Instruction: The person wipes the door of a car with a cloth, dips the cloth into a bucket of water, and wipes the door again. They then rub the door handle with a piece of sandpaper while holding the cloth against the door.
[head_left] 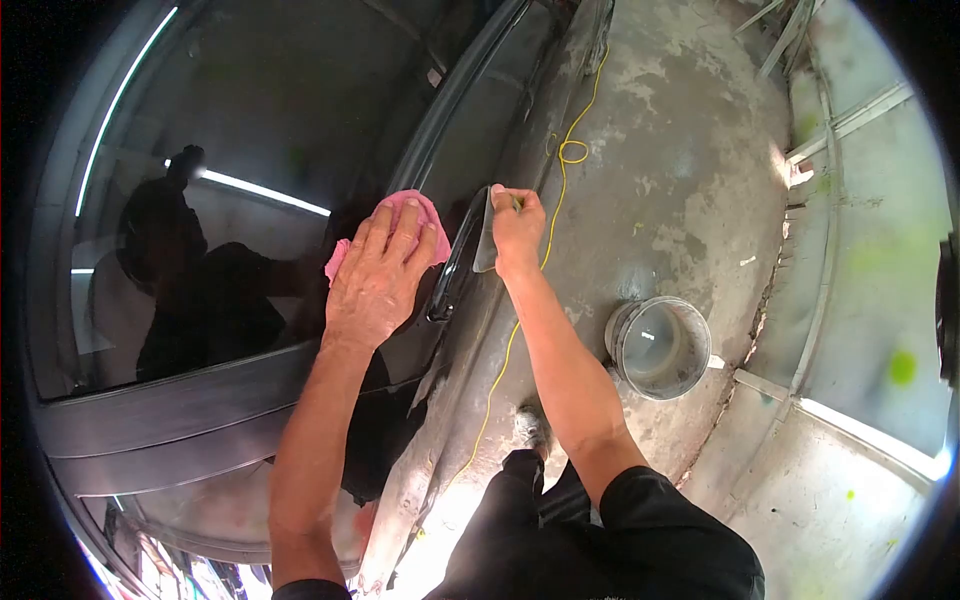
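My left hand [372,285] presses a pink cloth [430,225] against the glossy black car panel [300,80], its fingers spread over the cloth. Close by on the right, my right hand [518,228] is closed on a thin, flat grey sheet [487,245] that hangs below the fingers. The sheet is right beside the black door handle [455,265]. Something small and yellowish-green shows between thumb and fingers.
A bucket [660,348] of cloudy water stands on the stained concrete floor [670,130] to my right. A thin yellow cord [563,190] runs along the floor beside the car. A pale, paint-specked wall [870,250] bounds the right side.
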